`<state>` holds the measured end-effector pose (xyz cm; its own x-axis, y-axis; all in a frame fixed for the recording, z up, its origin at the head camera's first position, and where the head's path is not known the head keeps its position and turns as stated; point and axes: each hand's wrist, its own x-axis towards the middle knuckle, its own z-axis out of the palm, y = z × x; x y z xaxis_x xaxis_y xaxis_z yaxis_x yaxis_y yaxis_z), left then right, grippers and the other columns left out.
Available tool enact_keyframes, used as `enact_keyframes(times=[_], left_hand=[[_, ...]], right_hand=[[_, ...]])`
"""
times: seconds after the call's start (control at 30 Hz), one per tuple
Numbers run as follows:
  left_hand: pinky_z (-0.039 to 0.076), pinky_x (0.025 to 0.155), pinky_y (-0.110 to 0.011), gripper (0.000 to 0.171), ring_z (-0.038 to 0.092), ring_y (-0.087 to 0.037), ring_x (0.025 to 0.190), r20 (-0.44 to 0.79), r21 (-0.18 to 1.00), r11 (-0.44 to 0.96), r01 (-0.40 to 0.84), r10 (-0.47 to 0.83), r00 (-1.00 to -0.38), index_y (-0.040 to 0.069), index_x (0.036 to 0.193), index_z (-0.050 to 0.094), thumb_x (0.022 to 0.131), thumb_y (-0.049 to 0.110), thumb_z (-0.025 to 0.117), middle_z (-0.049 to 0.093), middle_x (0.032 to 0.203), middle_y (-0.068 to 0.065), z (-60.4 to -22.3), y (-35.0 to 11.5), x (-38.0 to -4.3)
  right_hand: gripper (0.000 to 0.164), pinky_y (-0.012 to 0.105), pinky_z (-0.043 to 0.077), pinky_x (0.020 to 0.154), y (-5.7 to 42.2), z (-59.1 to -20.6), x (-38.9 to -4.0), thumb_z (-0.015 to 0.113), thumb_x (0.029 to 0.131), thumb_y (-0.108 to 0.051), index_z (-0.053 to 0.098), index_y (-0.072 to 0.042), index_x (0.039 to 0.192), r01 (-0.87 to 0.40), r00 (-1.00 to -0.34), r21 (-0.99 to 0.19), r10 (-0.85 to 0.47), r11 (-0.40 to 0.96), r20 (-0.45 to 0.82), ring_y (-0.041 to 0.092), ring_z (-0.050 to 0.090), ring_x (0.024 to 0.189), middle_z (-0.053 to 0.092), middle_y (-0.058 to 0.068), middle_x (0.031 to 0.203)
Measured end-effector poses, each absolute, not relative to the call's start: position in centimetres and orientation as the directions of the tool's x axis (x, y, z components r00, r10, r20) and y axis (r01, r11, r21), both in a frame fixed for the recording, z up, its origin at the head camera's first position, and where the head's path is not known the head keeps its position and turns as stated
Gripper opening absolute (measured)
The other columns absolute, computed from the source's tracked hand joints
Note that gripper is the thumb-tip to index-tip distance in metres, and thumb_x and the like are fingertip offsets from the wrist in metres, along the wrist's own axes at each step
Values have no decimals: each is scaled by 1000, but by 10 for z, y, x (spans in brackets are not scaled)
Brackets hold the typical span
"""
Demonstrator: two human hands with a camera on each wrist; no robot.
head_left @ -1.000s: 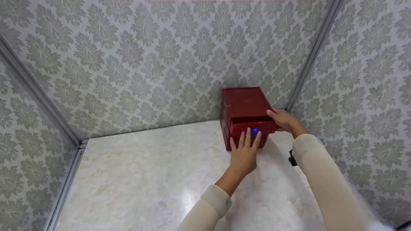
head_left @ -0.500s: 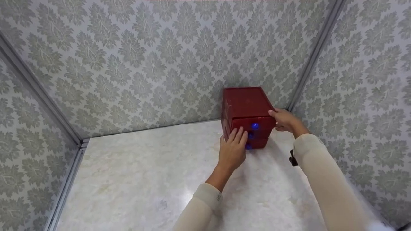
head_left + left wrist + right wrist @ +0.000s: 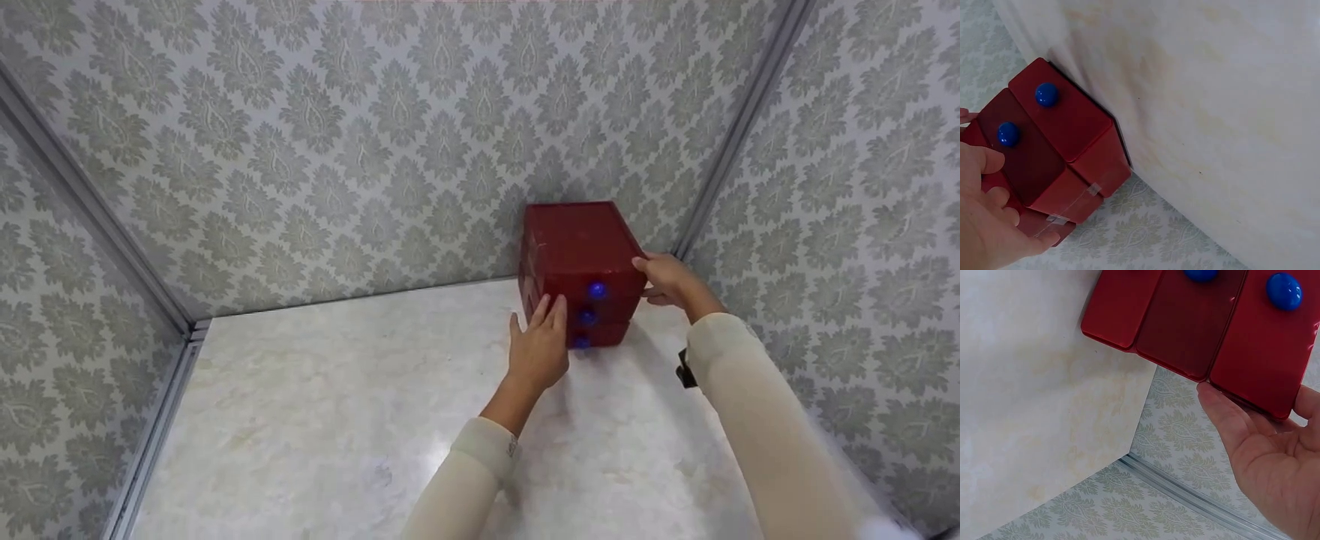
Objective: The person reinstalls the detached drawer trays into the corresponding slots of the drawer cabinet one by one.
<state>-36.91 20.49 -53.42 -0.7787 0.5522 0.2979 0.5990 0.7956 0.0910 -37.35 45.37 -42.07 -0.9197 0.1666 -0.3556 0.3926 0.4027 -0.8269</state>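
A small red drawer box [image 3: 581, 238] has three stacked drawer fronts, each with a round blue knob. The upper knob [image 3: 597, 290] shows fully in the head view. Its drawers sit flush in the box. My left hand [image 3: 538, 352] touches the front's left edge with extended fingers, the outermost finger lying beside the left side. In the left wrist view, fingertips [image 3: 1044, 242] rest against the taped side panel [image 3: 1075, 205]. My right hand [image 3: 670, 281] holds the box's upper right front corner, thumb on the top edge and fingers along the side, as the right wrist view also shows [image 3: 1275, 455].
The box stands on a pale marbled tabletop [image 3: 322, 405], close to the patterned back wall [image 3: 360, 150]. A patterned side wall [image 3: 862, 262] and a grey metal corner post [image 3: 739, 127] stand to the right. Another metal frame strip [image 3: 157, 420] borders the left.
The top drawer has slid inward from partly pulled out to flush. My left hand has moved from the top knob leftward to the front's left edge. My right hand keeps its hold on the corner.
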Motion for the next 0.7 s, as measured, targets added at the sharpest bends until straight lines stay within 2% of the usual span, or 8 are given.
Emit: enact_keyframes(times=[0.17,0.27,0.37,0.47,0.5,0.57,0.63,0.7], left_hand=[[30,115,-68,74,20,-14,158,275,127,786,605,558,-783,15,164,21,100,27,57,34,166,8,-534,201,-371],[36,113,-66,69,30,-15,155,335,154,762,629,558,-759,14,161,29,99,25,57,41,162,5,-534,194,-373],[50,102,-56,57,56,-18,137,513,163,753,637,487,-707,9,149,47,95,20,61,68,136,-4,-536,184,-380],[56,88,-50,45,69,-25,119,632,167,791,589,372,-680,6,134,59,92,20,62,77,110,-9,-536,169,-391],[56,88,-49,45,68,-27,119,632,176,811,558,341,-696,6,134,59,93,23,61,77,110,-10,-535,163,-395],[52,96,-54,50,60,-32,131,576,192,850,490,306,-758,7,140,57,97,32,59,71,128,-13,-533,150,-404],[43,108,-61,61,43,-37,146,473,205,881,427,292,-831,12,151,48,100,43,55,54,152,-12,-531,134,-412],[33,113,-68,68,27,-40,154,388,210,898,387,287,-876,17,158,39,100,52,50,37,164,-12,-531,118,-419]], right_hand=[[60,55,32,121,452,-422,-376,29,112,-37,6,-21,165,387,-922,-824,158,413,-354,50,33,148,13,19,170],[61,55,32,120,452,-424,-377,29,112,-39,6,-21,165,373,-928,-821,156,433,-339,50,33,147,14,20,170],[62,56,33,120,453,-427,-378,29,111,-42,6,-21,165,352,-936,-815,152,461,-318,49,35,147,14,21,170],[66,58,32,119,458,-433,-376,29,110,-48,6,-20,165,296,-955,-811,131,505,-267,48,37,146,15,22,169],[68,58,32,119,461,-435,-375,28,109,-52,7,-18,165,268,-963,-808,123,524,-239,47,35,147,16,23,169],[75,59,31,119,468,-443,-373,24,107,-59,9,-13,165,213,-977,-797,120,566,-175,47,35,148,19,25,168],[82,60,26,121,477,-454,-369,19,104,-67,12,-11,164,185,-982,-772,149,608,-117,47,29,150,20,24,167],[89,61,23,122,486,-466,-365,16,101,-73,15,-11,164,177,-980,-748,186,640,-72,46,26,152,23,24,167]])
